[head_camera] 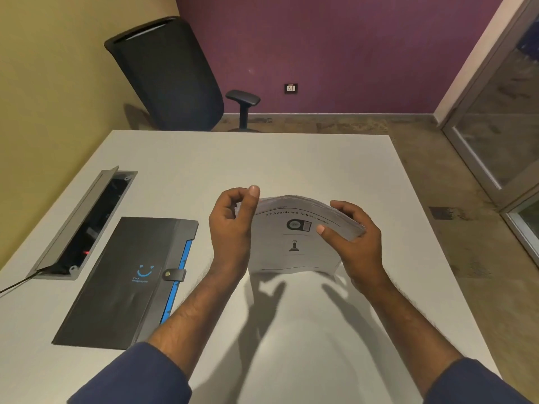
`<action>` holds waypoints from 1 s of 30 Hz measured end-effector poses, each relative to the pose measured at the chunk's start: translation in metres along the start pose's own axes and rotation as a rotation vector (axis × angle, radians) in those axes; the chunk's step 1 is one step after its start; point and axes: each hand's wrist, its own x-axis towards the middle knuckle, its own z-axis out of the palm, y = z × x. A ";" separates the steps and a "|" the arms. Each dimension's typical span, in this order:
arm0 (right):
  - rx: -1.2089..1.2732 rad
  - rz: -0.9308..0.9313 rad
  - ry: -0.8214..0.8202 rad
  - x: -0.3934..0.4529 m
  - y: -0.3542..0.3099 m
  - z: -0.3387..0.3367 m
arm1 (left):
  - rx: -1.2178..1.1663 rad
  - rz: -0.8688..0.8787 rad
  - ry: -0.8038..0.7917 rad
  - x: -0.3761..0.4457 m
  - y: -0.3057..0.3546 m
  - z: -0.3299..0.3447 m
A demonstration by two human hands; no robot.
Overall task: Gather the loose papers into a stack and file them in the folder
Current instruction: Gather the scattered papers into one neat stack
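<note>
Lying on the table (291, 158): closed folder (122, 281) at left, beside an open cable box (84, 225) further left. Being held above the table, right of the folder: paper stack (294, 243), between left hand (230, 225) and right hand (353, 243). Standing behind the table: office chair (169, 77).

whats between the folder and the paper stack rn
The left hand and its forearm, gripping the stack of papers; otherwise bare table beside the closed folder. Head view.

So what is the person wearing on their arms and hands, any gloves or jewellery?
No gloves: the left hand and right hand are bare, with no rings, watch or bracelets visible. Both forearms are uncovered. Dark navy blue sleeves are pushed up towards the elbows, plain fabric with no visible markings.
</note>
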 end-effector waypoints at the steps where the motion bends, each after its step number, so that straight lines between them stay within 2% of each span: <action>1: 0.005 0.005 -0.001 0.000 0.002 -0.001 | 0.021 -0.033 0.011 0.003 0.002 0.003; 3: 0.025 0.025 -0.006 0.001 0.007 -0.003 | 0.049 -0.084 -0.023 0.007 0.004 0.006; 8: 0.092 0.182 -0.050 -0.002 0.025 -0.011 | 0.081 -0.173 -0.307 0.013 -0.017 -0.019; 11: 0.124 0.217 -0.073 -0.003 0.029 -0.015 | 0.127 -0.188 -0.456 0.013 -0.034 -0.034; 13: 0.145 0.214 -0.098 -0.002 0.029 -0.014 | 0.118 -0.194 -0.481 0.010 -0.045 -0.037; 15: 0.150 0.223 -0.095 0.000 0.030 -0.013 | 0.139 -0.158 -0.441 0.007 -0.053 -0.036; 19: 0.133 0.239 -0.082 0.007 0.034 -0.011 | 0.246 -0.176 -0.216 0.008 -0.061 -0.028; 22: 0.100 0.264 -0.013 0.008 0.043 -0.011 | 0.284 -0.167 -0.101 0.014 -0.063 -0.028; 26: -0.065 0.388 0.118 -0.005 0.067 -0.016 | 0.116 -0.207 0.032 0.025 -0.060 -0.038; 28: 0.002 0.542 0.160 -0.014 0.075 -0.015 | 0.013 -0.247 0.083 0.030 -0.060 -0.042; 30: 0.244 0.636 0.056 -0.022 0.086 -0.010 | -0.070 -0.298 0.141 0.033 -0.060 -0.043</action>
